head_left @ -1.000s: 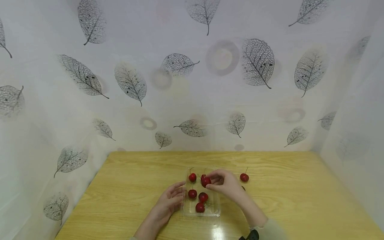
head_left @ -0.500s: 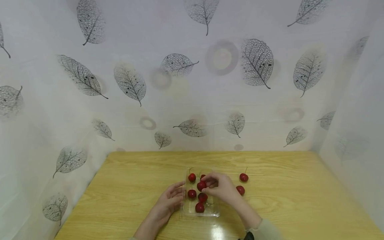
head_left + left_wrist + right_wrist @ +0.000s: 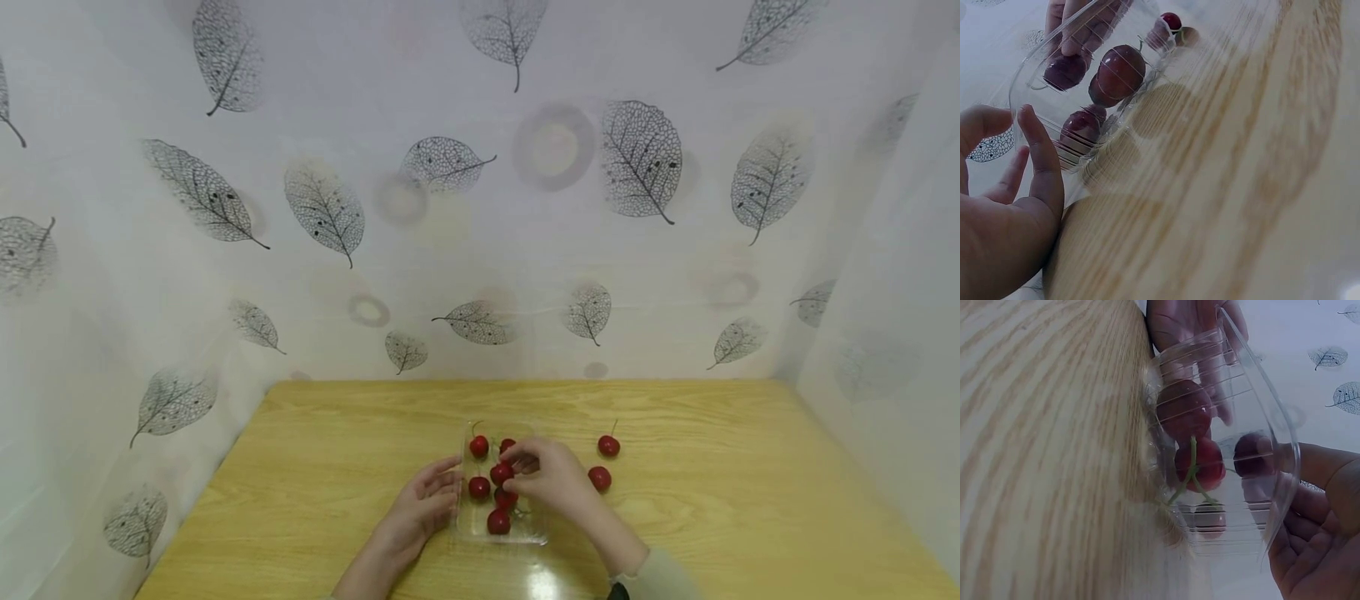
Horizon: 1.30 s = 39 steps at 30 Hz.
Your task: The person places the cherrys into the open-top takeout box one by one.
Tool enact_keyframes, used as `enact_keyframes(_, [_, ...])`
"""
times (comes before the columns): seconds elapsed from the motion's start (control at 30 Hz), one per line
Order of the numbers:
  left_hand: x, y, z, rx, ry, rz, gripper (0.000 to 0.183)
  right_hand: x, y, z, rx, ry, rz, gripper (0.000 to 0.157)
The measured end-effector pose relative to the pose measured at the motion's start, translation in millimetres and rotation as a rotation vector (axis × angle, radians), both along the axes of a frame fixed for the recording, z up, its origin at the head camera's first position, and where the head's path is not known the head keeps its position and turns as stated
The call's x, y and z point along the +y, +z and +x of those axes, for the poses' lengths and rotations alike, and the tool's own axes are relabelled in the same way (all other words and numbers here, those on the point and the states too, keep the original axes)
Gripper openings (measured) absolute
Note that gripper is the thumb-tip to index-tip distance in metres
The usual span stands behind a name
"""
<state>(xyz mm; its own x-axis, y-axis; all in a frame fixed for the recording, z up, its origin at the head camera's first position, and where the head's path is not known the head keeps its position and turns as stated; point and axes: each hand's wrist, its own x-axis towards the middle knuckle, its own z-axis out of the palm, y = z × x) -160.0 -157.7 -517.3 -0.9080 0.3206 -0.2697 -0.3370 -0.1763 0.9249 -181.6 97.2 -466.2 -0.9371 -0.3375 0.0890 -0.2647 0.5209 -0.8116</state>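
Observation:
A clear plastic box (image 3: 531,533) on the table holds several red cherries, among them one near its front (image 3: 498,522). Between thumb and fingers, my right hand (image 3: 551,479) pinches a cherry (image 3: 502,474) low inside the box; the right wrist view shows that same cherry (image 3: 1252,453) at the thumb tip. My left hand (image 3: 418,508) lies beside the box's left wall, its fingers loosely bent; in the left wrist view the fingertips (image 3: 1027,115) touch the clear wall. Part of the cherries behind my right hand is hidden.
Two cherries lie on the wooden table right of the box, one with an upright stem (image 3: 609,447) and one nearer (image 3: 599,478). A leaf-printed cloth (image 3: 480,250) stands behind the table (image 3: 337,433) and along its sides.
My right hand has moved left and down toward the near side with the cherry, lower into the box. The nearer loose cherry on the table has come into sight. My left hand stays put.

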Motion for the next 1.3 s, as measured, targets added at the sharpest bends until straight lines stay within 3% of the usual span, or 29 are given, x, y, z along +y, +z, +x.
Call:
enact_keyframes(0.63, [0.5,-0.3,1.7,0.006,0.004,-0.012,0.068,-4.6,-2.9,-1.1,0.094,0.018,0.178,0.028])
enact_keyframes(1.3, [-0.7,-1.0,-0.4,0.011,-0.003,0.009,0.069,-4.2,-1.4,-1.5,0.043,-0.008,0.108,0.026])
